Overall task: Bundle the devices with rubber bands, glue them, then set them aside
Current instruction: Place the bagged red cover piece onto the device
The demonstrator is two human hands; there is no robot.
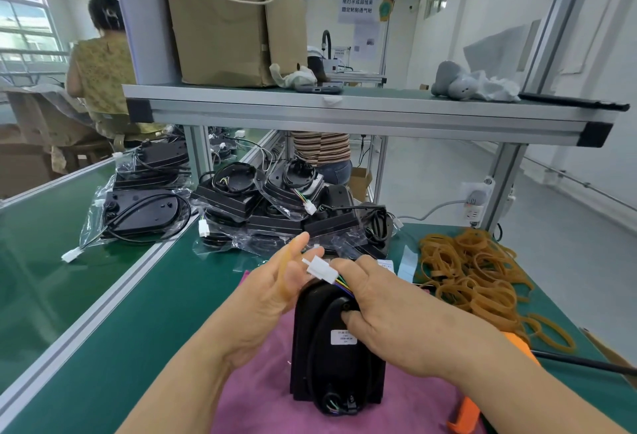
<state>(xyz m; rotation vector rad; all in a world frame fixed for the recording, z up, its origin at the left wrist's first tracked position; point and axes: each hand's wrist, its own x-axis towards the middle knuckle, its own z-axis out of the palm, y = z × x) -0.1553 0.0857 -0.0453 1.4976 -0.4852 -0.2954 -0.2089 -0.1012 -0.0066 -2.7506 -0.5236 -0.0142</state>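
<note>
The left hand (pixel 275 292), fingers nearly straight and spread, carries a band (pixel 283 270) looped over them, just left of the device (pixel 327 357). The right hand (pixel 386 316) curls round the wires (pixel 341 284) below the connector (pixel 320 271), thumb on the device. The device lies on a cloth (pixel 262 399). Loose bands (pixel 472 271) lie right of it, bagged units (pixel 275 206) beyond.

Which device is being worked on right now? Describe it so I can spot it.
On the green bench, find the pink cloth nearest the camera. The black device stands on it between the left hand and right hand. Unlike the bagged devices piled behind, it is unbagged, with a white connector on coloured wires at its top.
</note>
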